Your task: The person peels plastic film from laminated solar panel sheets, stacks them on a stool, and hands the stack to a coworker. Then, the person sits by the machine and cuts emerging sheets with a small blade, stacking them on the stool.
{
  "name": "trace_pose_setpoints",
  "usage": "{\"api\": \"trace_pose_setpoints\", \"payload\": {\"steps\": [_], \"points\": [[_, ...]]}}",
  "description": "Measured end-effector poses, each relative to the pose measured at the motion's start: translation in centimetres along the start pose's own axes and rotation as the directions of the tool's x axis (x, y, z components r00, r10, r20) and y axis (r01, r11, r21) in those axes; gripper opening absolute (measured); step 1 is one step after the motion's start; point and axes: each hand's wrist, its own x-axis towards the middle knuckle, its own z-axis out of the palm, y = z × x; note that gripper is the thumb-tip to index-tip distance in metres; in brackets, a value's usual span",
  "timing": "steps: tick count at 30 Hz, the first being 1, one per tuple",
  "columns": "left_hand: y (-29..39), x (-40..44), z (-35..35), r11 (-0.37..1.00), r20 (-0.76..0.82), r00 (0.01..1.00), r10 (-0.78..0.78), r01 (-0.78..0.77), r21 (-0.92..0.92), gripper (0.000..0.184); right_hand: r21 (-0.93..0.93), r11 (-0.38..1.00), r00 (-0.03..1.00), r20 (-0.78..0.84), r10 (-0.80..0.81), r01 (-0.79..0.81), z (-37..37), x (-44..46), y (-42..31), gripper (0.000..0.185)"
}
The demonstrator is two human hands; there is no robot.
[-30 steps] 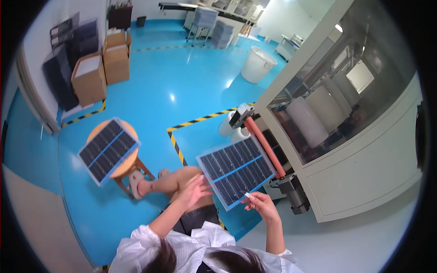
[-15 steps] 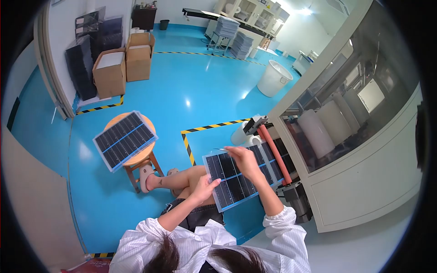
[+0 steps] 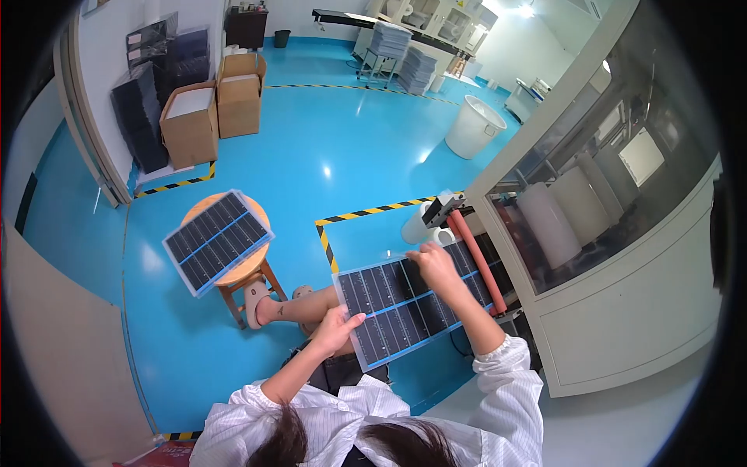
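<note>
A strip of dark solar panels point(image 3: 387, 331) with blue lines and a clear border stretches from under an orange roller point(image 3: 476, 261) toward my lap. My left hand point(image 3: 334, 330) grips its free left end, thumb on top. Near the far long edge of the strip, my right hand point(image 3: 437, 268) is closed, fingers pinched and pointing left. The thin metal tool seen in it earlier is mostly hidden now. My right forearm covers part of the strip near the roller.
A separate solar panel point(image 3: 219, 240) lies on a round wooden stool point(image 3: 261, 208) to the left. The white machine point(image 3: 622, 335) with a window stands at right. White rolls point(image 3: 416, 226) sit behind the strip. Farther off are a white bin point(image 3: 473, 128) and cardboard boxes point(image 3: 189, 132).
The strip extends farther left from the roller, its free end moving with my left hand. My right hand has moved slightly right, and the thin tool no longer shows clearly.
</note>
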Motion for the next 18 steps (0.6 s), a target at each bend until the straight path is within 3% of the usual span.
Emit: {"api": "trace_pose_setpoints", "payload": {"steps": [4,6,8,9,11,12,14,16,18], "points": [[-0.6,-0.4,-1.0,0.999,-0.021,1.000,-0.018,0.017,-0.050,0.021,-0.096,0.991,0.995,-0.029,0.091,-0.094,0.6,-2.2,6.9,0.018],[-0.5,-0.7,-1.6,0.994,-0.011,0.995,-0.099,0.098,-0.047,0.024,-0.158,0.978,0.988,-0.093,0.126,-0.140,0.2,-3.1,9.2,0.022],[0.0,-1.1,-1.8,0.991,-0.028,0.993,-0.118,0.116,-0.072,0.023,-0.088,0.954,0.954,-0.108,0.278,-0.288,-1.4,-3.4,8.9,0.021],[-0.1,-1.3,-2.1,0.987,-0.038,0.990,-0.137,0.133,-0.088,0.022,-0.091,0.954,0.955,-0.106,0.277,-0.287,-1.7,-3.6,8.4,0.021],[0.2,-1.6,-2.0,0.976,-0.089,0.980,-0.176,0.162,-0.145,0.020,0.094,0.837,0.832,-0.094,0.546,-0.539,-1.5,-4.3,6.8,0.017],[0.4,-1.6,-1.9,0.975,-0.092,0.980,-0.177,0.162,-0.149,0.020,0.220,0.821,0.828,-0.088,0.554,-0.527,-0.5,-5.1,6.4,0.019],[1.2,-1.7,-1.8,0.975,-0.111,0.981,-0.157,0.137,-0.173,0.023,0.632,0.567,0.752,0.038,0.658,-0.528,-0.2,-5.2,3.4,0.021],[1.8,-1.8,-1.6,0.986,-0.087,0.986,-0.144,0.135,-0.099,0.028,0.666,0.571,0.772,0.010,0.636,-0.480,0.3,-5.4,1.4,0.024],[2.2,-2.1,-1.3,0.976,-0.088,0.985,-0.151,0.135,-0.169,0.031,0.687,0.546,0.760,0.014,0.650,-0.480,2.2,-5.9,0.8,0.023]]}}
